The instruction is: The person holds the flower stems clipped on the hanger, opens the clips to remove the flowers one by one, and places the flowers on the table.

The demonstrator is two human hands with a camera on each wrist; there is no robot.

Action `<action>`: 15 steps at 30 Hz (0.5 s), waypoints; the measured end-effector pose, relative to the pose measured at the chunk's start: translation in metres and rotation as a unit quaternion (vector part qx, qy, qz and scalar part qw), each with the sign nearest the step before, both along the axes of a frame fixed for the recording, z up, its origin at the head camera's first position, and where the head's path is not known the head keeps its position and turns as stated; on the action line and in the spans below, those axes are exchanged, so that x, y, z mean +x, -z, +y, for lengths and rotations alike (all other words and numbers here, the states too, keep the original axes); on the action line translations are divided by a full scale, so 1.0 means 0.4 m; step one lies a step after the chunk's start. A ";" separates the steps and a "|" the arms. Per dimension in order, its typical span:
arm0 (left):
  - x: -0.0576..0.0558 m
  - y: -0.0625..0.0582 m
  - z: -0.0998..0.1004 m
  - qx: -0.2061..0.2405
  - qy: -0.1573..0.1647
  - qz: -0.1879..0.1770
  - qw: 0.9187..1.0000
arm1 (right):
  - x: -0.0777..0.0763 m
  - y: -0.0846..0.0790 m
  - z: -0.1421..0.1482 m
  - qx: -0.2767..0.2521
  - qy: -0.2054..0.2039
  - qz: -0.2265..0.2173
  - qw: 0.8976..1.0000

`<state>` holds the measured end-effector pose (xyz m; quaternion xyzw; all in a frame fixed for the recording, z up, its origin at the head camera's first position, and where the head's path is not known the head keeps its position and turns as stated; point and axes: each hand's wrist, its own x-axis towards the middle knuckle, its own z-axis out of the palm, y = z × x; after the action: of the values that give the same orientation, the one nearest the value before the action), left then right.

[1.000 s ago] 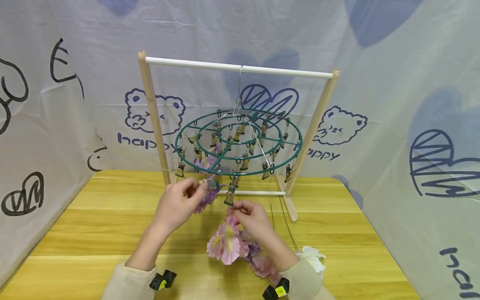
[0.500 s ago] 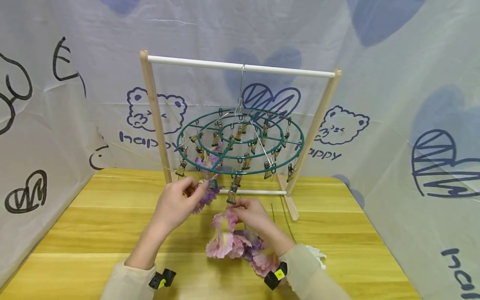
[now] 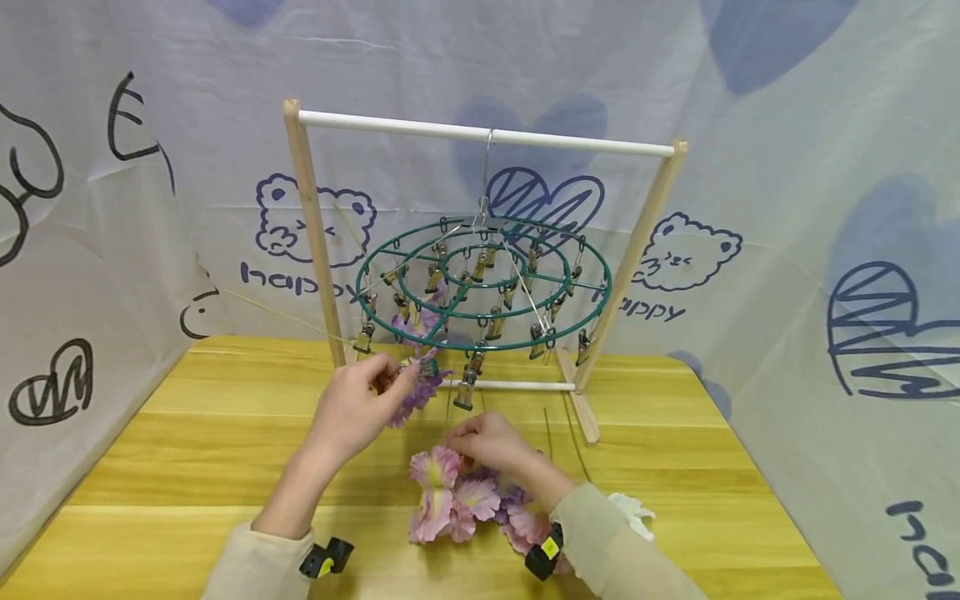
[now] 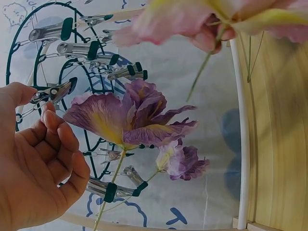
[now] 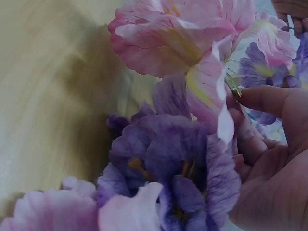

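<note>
My left hand (image 3: 360,404) pinches a metal clip (image 4: 61,91) with dark green tips between thumb and fingers, at the front left below the round hanger (image 3: 487,346). Low over the table, my right hand (image 3: 498,446) pinches the thin green stem of a pink artificial flower (image 3: 442,500) just by its bloom. In the left wrist view that stem points towards the clips, its end apart from the held clip. A purple flower (image 4: 130,115) hangs head down by my left hand, its stem running up to the hanger. Other purple blooms (image 5: 168,163) lie under my right hand.
The green hanger with several dangling clips (image 3: 465,392) hangs from the white bar (image 3: 390,127) of a wooden stand (image 3: 311,217). A yellowish stem (image 3: 288,317) sticks out left from one clip. A white flower (image 3: 633,512) lies right of my right sleeve on the wooden table (image 3: 187,467).
My right hand has dropped down and slightly left, away from the clip at the front of the hanger, and the pink flower has tipped over with it. The left hand has stayed on its clip.
</note>
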<state>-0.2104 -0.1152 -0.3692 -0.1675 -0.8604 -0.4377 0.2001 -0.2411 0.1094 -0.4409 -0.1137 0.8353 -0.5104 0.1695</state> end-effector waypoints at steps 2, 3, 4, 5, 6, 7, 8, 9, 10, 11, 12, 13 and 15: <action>-0.001 0.001 -0.001 0.001 0.002 0.000 1.000 | 0.000 0.006 -0.003 0.004 0.002 0.000 1.000; -0.001 0.002 -0.002 0.002 0.003 -0.001 1.000 | 0.000 0.009 -0.004 0.008 0.003 -0.002 1.000; -0.001 0.002 -0.002 0.002 0.003 0.000 1.000 | 0.000 0.012 -0.005 0.012 0.005 -0.002 1.000; -0.002 0.002 -0.002 0.003 0.004 0.000 1.000 | 0.000 0.015 -0.006 0.015 0.006 -0.004 1.000; -0.002 0.003 -0.002 0.004 0.005 0.000 1.000 | -0.001 0.018 -0.007 0.018 0.006 -0.008 1.000; -0.002 0.003 -0.002 0.005 0.006 0.000 1.000 | -0.001 0.021 -0.008 0.022 0.007 -0.009 1.000; -0.002 0.002 -0.002 0.005 0.007 0.000 1.000 | -0.002 0.024 -0.009 0.023 0.009 -0.013 1.000; -0.002 0.003 -0.002 0.005 0.007 0.001 1.000 | -0.002 0.026 -0.010 0.024 0.011 -0.013 1.000; -0.001 0.002 -0.002 0.006 0.007 0.001 1.000 | -0.003 0.028 -0.011 0.025 0.014 -0.013 1.000; -0.001 0.002 -0.002 0.006 0.007 0.001 1.000 | -0.004 0.030 -0.012 0.022 0.017 -0.013 1.000; 0.000 0.002 -0.002 0.006 0.007 0.002 1.000 | -0.005 0.032 -0.013 0.020 0.021 -0.014 0.999; 0.000 0.001 -0.002 0.006 0.007 0.002 1.000 | -0.005 0.035 -0.014 0.018 0.024 -0.014 0.999; 0.000 0.001 -0.002 0.007 0.007 0.003 1.000 | -0.007 0.038 -0.015 0.012 0.032 -0.021 0.999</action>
<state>-0.2103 -0.1159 -0.3697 -0.1735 -0.8558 -0.4442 0.2004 -0.2440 0.1035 -0.4562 -0.0743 0.8408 -0.5077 0.1723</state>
